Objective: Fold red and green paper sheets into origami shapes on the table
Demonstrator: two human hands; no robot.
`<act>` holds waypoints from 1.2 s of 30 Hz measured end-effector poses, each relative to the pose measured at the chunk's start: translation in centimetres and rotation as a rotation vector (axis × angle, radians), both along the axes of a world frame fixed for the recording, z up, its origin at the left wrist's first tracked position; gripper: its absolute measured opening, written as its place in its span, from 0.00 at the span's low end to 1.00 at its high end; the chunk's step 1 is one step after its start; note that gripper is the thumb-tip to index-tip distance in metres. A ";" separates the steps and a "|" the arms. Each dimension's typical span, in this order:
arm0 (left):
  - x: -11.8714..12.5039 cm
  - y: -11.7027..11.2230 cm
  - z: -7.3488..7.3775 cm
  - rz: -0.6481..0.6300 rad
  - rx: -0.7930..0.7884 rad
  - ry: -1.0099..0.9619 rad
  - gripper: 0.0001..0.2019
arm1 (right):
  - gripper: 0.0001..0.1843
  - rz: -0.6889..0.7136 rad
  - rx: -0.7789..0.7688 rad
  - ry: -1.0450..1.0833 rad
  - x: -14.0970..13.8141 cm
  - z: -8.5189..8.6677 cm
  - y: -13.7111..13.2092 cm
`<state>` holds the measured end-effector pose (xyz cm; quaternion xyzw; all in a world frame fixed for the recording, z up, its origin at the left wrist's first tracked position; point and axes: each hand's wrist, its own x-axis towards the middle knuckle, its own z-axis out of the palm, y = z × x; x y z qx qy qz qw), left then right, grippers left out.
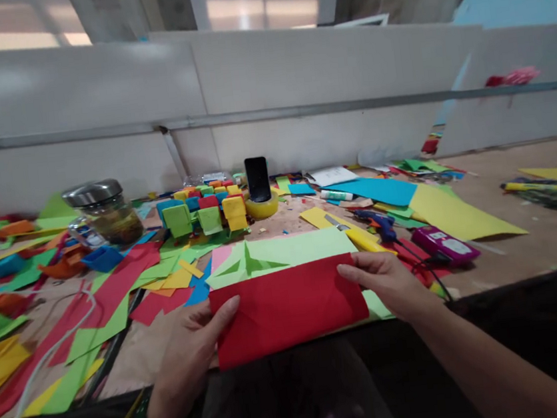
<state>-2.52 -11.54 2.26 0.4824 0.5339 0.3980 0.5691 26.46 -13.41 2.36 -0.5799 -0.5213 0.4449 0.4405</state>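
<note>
A red sheet of paper point(290, 308) is held up by its two ends at the front edge of the table. My left hand point(193, 339), with a green bead bracelet on the wrist, pinches its left end, thumb on top. At the right end my right hand point(384, 277) grips the paper between thumb and fingers. Behind it lies a light green sheet point(303, 248) with a creased, raised fold on its left part. A yellow utility knife point(362, 234) rests just beyond that sheet.
Small folded-paper chairs point(209, 218) stand mid-table beside a phone point(258, 179) and a tape roll point(263, 205). A glass jar point(108, 215) is at left among paper scraps. To the right lie a blue glue gun point(379, 221), a purple box point(446, 245) and a yellow sheet point(460, 212).
</note>
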 end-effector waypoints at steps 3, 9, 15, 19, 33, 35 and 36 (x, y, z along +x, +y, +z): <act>-0.2 0.0 -0.4 -0.012 -0.056 -0.036 0.23 | 0.23 -0.011 0.015 -0.035 -0.2 0.3 -0.2; -0.6 0.1 -1.2 -0.013 -0.175 -0.098 0.21 | 0.22 -0.002 -0.004 -0.014 -0.5 0.5 -0.2; -0.4 0.1 -0.7 0.002 -0.118 -0.072 0.24 | 0.22 0.009 -0.001 -0.044 -0.5 0.5 -0.1; -0.5 1.2 -1.2 -0.044 0.090 0.153 0.22 | 0.27 0.007 0.067 -0.258 -0.3 0.0 0.8; -1.0 4.7 -3.5 -0.240 0.281 0.686 0.18 | 0.24 0.107 0.128 -0.673 0.2 -4.0 3.2; -1.1 4.6 -3.2 -0.232 0.217 0.538 0.19 | 0.24 0.064 0.127 -0.635 0.2 -3.8 3.1; -1.1 4.5 -3.0 -0.229 0.186 0.464 0.19 | 0.24 0.042 0.121 -0.623 0.2 -3.7 3.1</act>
